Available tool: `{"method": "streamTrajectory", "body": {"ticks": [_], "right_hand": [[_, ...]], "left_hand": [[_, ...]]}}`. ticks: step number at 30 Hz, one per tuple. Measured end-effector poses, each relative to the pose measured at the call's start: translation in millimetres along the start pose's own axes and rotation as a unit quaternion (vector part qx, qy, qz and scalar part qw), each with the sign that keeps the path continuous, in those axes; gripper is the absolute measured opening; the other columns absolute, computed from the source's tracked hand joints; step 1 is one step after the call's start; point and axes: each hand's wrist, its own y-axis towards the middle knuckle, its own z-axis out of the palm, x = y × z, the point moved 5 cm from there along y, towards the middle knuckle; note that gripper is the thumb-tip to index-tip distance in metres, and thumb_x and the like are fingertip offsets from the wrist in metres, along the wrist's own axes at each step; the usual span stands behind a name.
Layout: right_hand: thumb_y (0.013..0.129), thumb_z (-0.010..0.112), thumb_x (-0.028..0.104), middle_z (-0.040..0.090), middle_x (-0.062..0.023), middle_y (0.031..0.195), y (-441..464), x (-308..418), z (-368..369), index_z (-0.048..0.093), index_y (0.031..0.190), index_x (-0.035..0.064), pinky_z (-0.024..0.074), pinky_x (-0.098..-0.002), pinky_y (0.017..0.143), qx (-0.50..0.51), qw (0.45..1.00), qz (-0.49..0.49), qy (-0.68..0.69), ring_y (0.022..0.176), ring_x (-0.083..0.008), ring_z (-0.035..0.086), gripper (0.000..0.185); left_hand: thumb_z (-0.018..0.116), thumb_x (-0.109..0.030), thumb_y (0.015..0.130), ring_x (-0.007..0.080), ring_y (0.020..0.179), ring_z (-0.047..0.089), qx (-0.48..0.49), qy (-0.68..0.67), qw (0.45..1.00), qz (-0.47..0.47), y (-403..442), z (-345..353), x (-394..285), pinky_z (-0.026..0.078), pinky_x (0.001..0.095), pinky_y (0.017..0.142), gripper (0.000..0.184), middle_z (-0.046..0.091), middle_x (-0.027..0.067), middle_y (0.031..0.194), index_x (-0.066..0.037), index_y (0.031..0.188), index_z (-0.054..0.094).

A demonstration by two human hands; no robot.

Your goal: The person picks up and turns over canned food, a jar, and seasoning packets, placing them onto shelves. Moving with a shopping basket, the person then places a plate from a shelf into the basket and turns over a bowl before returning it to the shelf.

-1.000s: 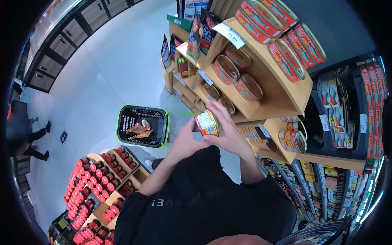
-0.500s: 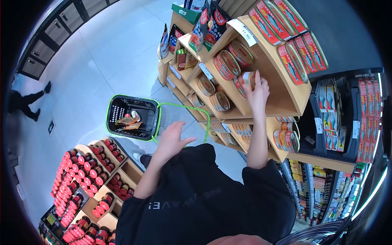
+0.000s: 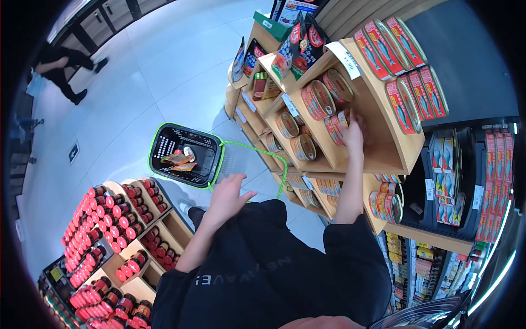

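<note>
My right hand (image 3: 353, 132) reaches into the wooden shelf compartment, its fingers at a red-labelled tin (image 3: 335, 127); whether it grips that tin or a smaller can beside it is hidden. Behind it stand two larger oval tins (image 3: 318, 100). My left hand (image 3: 231, 196) is held out in front of my body with fingers apart, nothing in it, near the green handle of the basket. The black basket (image 3: 212, 160) with a green rim is on the floor and holds a few packets (image 3: 178, 159) and a small can (image 3: 189, 153).
Red-lidded jars (image 3: 98, 219) fill a stand at the lower left. Red sardine tins (image 3: 402, 107) stand on the shelf top at the right. A price card (image 3: 344, 59) is on the shelf edge. Another person (image 3: 64, 71) walks at the upper left.
A second ago both hands held a small can before my body; half a second ago my right hand had it at the shelf. My right hand is now lower among the tins. The other person moved up.
</note>
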Motion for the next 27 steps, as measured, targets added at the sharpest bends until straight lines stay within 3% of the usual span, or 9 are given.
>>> {"method": "streamTrajectory", "body": {"ticks": [6,7,8,9,10,11,17,21,27], "right_hand": [[0.087,0.059,0.022,0.057,-0.0276,0.116,19.1,-13.4,18.7,0.056,0.120,-0.0001,0.0455,-0.0484,0.090,-0.014,0.995,-0.095,-0.014,0.108,-0.0428,0.055,0.039],[0.087,0.058,0.020,0.061,-0.0290,0.105,23.4,-31.4,36.9,0.057,0.114,-0.0014,0.0493,-0.0480,0.080,0.162,0.960,0.074,0.215,0.096,-0.0431,0.060,0.034],[0.088,0.058,0.019,0.062,-0.0295,0.099,9.1,14.2,-2.9,0.057,0.110,-0.0024,0.0506,-0.0477,0.072,0.052,0.975,-0.138,0.169,0.086,-0.0412,0.063,0.031],[0.089,0.059,0.021,0.061,-0.0297,0.105,21.8,-22.4,34.1,0.055,0.115,-0.0021,0.0489,-0.0491,0.080,0.137,0.967,-0.043,0.209,0.095,-0.0412,0.061,0.035],[0.089,0.061,0.024,0.056,-0.0299,0.121,28.8,-20.5,30.5,0.048,0.130,-0.0005,0.0429,-0.0486,0.096,-0.046,0.985,-0.166,0.025,0.112,-0.0420,0.054,0.050],[0.089,0.063,0.029,0.045,-0.0287,0.137,23.9,-23.5,31.0,0.036,0.143,0.0026,0.0318,-0.0472,0.109,-0.017,0.987,-0.154,0.032,0.127,-0.0429,0.042,0.066],[0.089,0.063,0.035,0.038,-0.0259,0.144,27.8,-11.1,25.6,0.033,0.146,0.0047,0.0286,-0.0489,0.111,-0.071,0.981,-0.181,-0.008,0.132,-0.0420,0.037,0.071],[0.087,0.066,0.036,0.045,-0.0228,0.138,-20.3,68.9,-29.1,0.043,0.138,-0.0005,0.0351,-0.0460,0.106,-0.087,0.982,-0.066,-0.155,0.127,-0.0386,0.045,0.067],[0.094,0.062,0.022,0.064,-0.0163,0.106,-101.7,224.5,-93.6,0.057,0.116,-0.0066,0.0486,-0.0369,0.087,-0.135,0.824,-0.295,0.465,0.096,-0.0295,0.061,0.037]], "left_hand": [[0.073,-0.036,0.080,0.0371,0.105,0.059,0.022,-0.019,0.999,0.027,5.2,31.6,3.6,0.048,0.0431,0.089,0.054,0.062,0.0193,0.113,-0.001,0.117,0.058],[0.074,-0.037,0.079,0.0373,0.104,0.059,0.003,-0.026,0.999,0.047,4.6,39.2,9.7,0.049,0.0436,0.087,0.054,0.062,0.0195,0.112,-0.001,0.117,0.057],[0.073,-0.037,0.079,0.0387,0.101,0.060,0.002,-0.033,0.999,0.034,4.5,29.0,-0.9,0.049,0.0452,0.085,0.052,0.062,0.0204,0.109,-0.001,0.114,0.058],[0.072,-0.037,0.079,0.0390,0.098,0.060,0.033,-0.013,0.999,0.018,5.7,28.1,-4.7,0.049,0.0460,0.084,0.050,0.062,0.0199,0.106,-0.001,0.111,0.058],[0.072,-0.038,0.080,0.0392,0.096,0.060,0.065,0.000,0.998,0.003,8.1,28.6,-4.9,0.049,0.0467,0.082,0.048,0.062,0.0195,0.102,-0.001,0.108,0.058],[0.071,-0.037,0.080,0.0389,0.094,0.061,0.072,0.006,0.997,-0.010,7.5,26.8,-5.4,0.049,0.0471,0.080,0.047,0.062,0.0186,0.100,-0.002,0.106,0.058],[0.070,-0.036,0.080,0.0363,0.093,0.061,0.056,-0.006,0.998,-0.014,10.9,23.5,-1.4,0.049,0.0478,0.077,0.043,0.062,0.0152,0.095,-0.003,0.105,0.057],[0.067,-0.033,0.084,0.0327,0.090,0.061,-0.037,-0.077,0.996,0.028,7.0,8.1,6.4,0.047,0.0436,0.077,0.039,0.062,0.0123,0.093,-0.004,0.108,0.057],[0.076,-0.015,0.076,0.0273,0.083,0.062,-0.418,-0.043,0.900,0.115,-61.7,-124.5,-4.4,0.048,0.0377,0.073,0.025,0.064,0.0081,0.089,-0.006,0.097,0.065]]}}
